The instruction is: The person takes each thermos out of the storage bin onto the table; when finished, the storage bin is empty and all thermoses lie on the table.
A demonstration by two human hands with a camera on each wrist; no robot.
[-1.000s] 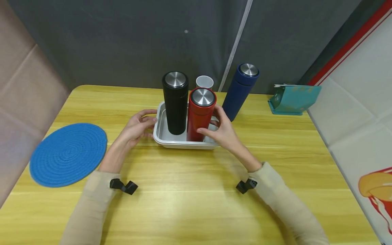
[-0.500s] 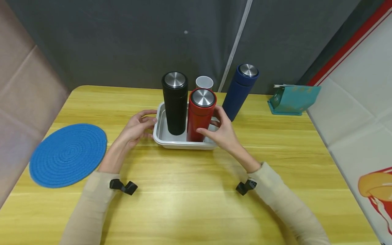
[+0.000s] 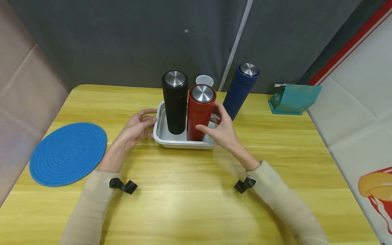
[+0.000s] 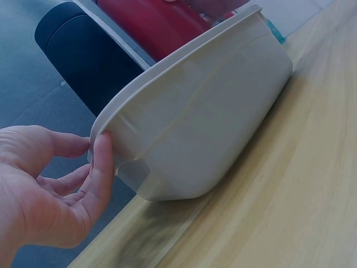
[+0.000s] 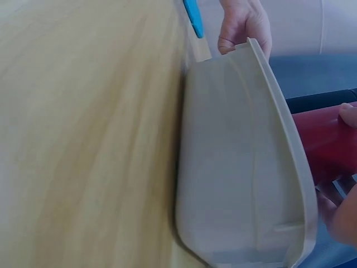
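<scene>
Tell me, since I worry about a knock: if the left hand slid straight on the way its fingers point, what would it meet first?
The left hand already touches the white plastic tray's rim; beyond that wall, probably the black cylindrical flask, though depth is unclear.

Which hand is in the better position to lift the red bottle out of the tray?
The right hand, I think: its fingers already curl round the red bottle. The left hand only touches the tray at its rim.

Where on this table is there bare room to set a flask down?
Bare wood spans the table between the sleeves, and lies between the blue mat and left hand. The white tray is crowded: black flask, red flask gripped by the right hand.
</scene>
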